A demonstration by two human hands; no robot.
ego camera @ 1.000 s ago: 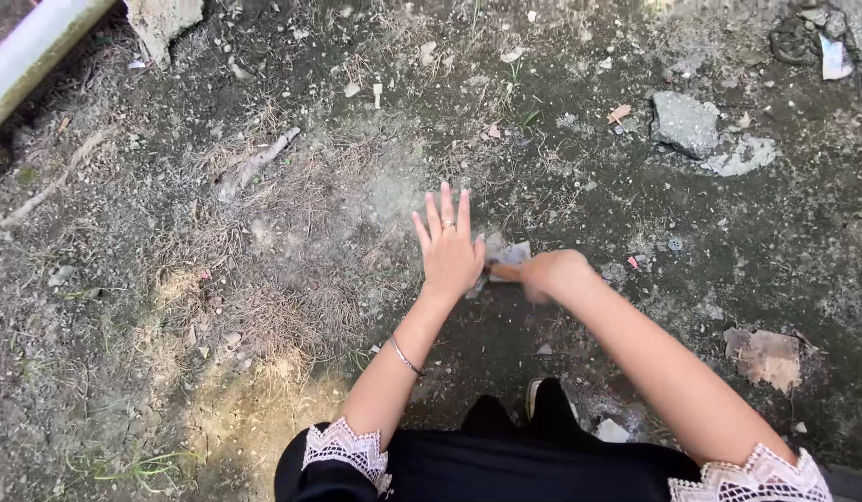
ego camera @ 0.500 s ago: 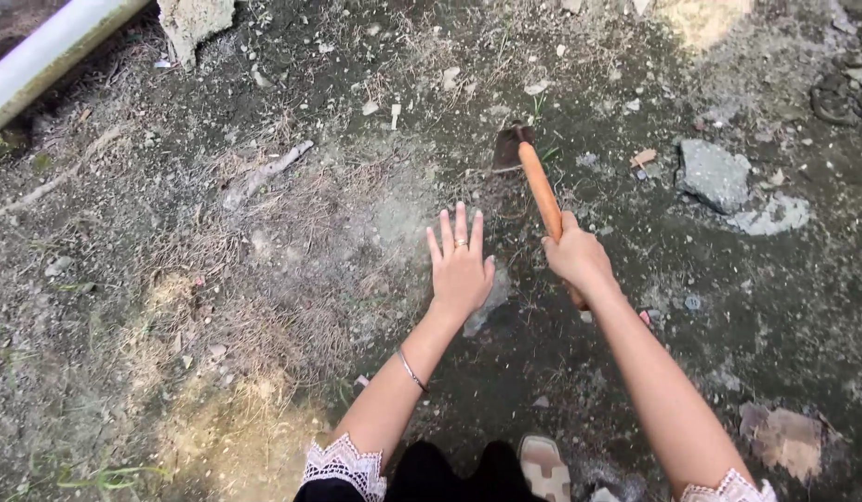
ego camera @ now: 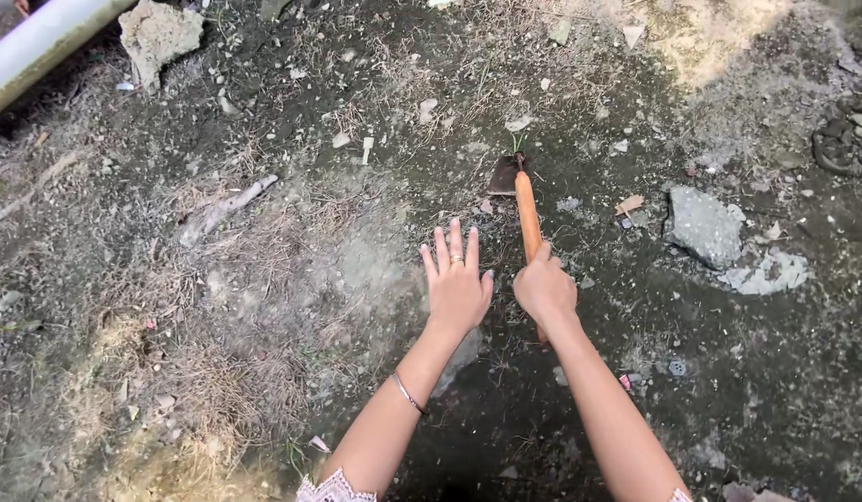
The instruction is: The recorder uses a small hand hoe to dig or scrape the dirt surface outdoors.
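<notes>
Our hoe (ego camera: 520, 191) has dropped nearer; right hand (ego camera: 545, 290) fingers clamp its handle, left hand (ego camera: 457, 288) fingers spread over soil (ego camera: 291, 279).

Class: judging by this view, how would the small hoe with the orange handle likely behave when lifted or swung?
The hoe probably feels head-heavy: its dark metal blade sits at the far end. The straight handle looks stiff, unlikely to flex. The right hand wraps it fully, suggesting a secure hold.
</notes>
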